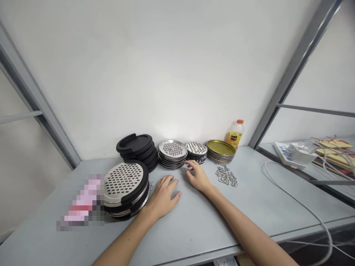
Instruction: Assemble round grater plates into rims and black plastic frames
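My left hand (165, 195) rests on the grey table with its fingers apart, holding nothing. Just left of it stands a stack of round metal grater discs in black rims (124, 183), and a small wire clip (151, 186) lies between them. My right hand (197, 176) is empty too, thumb and fingers apart. Its fingertips are close to a stack of flat grater discs (172, 149) and a smaller stack of discs with raised teeth (196, 149); whether they touch, I cannot tell. To its right lies a loose pile of wire clips (226, 176).
Black round holders (135, 146) are stacked by the wall. Gold-coloured round discs (221, 148) stand at the back right, before an orange-capped bottle (235, 136). A blurred pink item (83, 201) lies left. A white cable (299, 207) crosses the right side near a power strip (291, 155).
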